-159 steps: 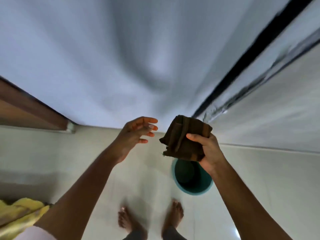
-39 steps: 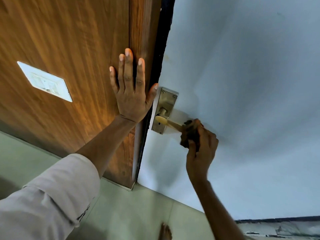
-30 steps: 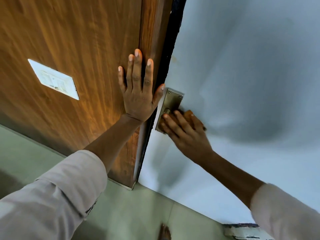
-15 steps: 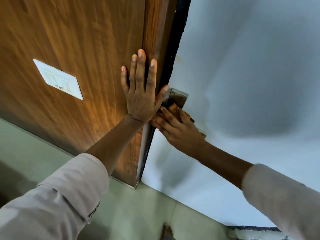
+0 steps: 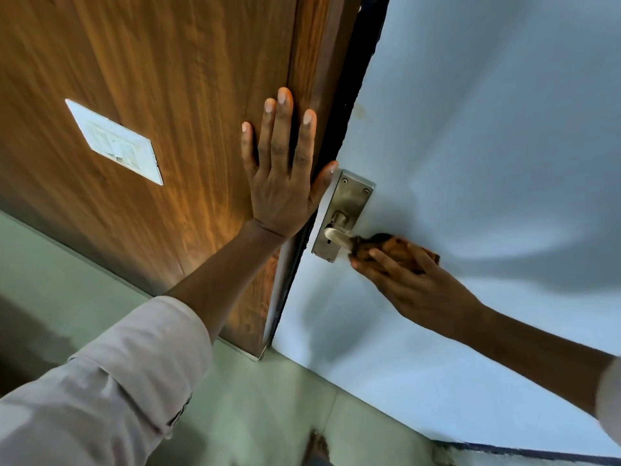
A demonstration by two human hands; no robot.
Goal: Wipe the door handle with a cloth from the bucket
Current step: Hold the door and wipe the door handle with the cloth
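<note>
A metal door handle [image 5: 337,234] juts from its steel backplate [image 5: 349,200] on the pale blue door [image 5: 487,129]. My right hand [image 5: 406,280] presses a brown cloth [image 5: 386,245] around the lever's outer end, so only the lever's inner stub shows. My left hand [image 5: 282,176] lies flat with fingers spread on the wooden panel [image 5: 151,79], its thumb reaching the door's edge just above the backplate. The bucket is out of view.
A white switch plate [image 5: 114,142] sits on the wooden panel to the left. Pale floor tiles [image 5: 262,408] lie below, with part of a bare foot [image 5: 316,445] at the bottom edge. A dark gap [image 5: 356,95] separates panel and door.
My right hand with the cloth has slid from the backplate outward along the lever to the right, uncovering the plate and the lever's base. The left hand stays planted on the wood.
</note>
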